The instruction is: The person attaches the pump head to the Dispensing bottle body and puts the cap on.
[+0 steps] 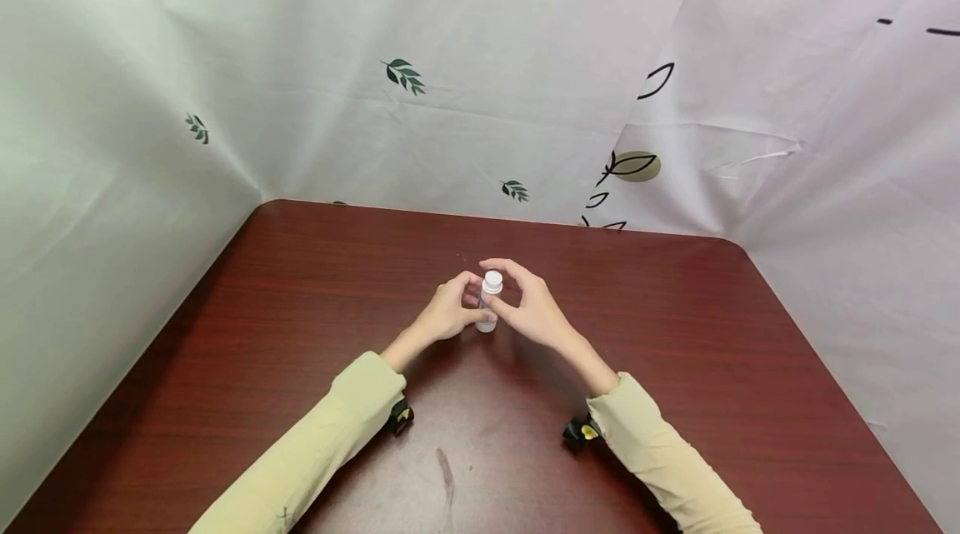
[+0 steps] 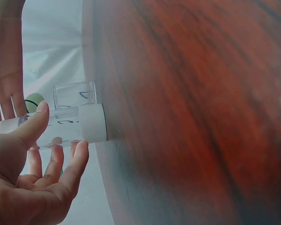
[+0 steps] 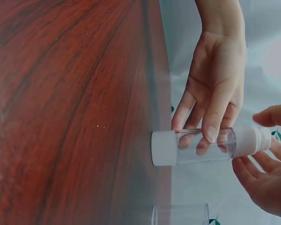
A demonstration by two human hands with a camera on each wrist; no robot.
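Between left hand (image 1: 448, 309) and right hand (image 1: 536, 309) stands a clear bottle (image 3: 203, 157).

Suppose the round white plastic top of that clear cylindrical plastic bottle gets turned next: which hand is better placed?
The right hand, I'd judge: it curves loosely around the round white plastic top, while the left hand is occupied lower down, holding the clear cylindrical plastic bottle by its body.
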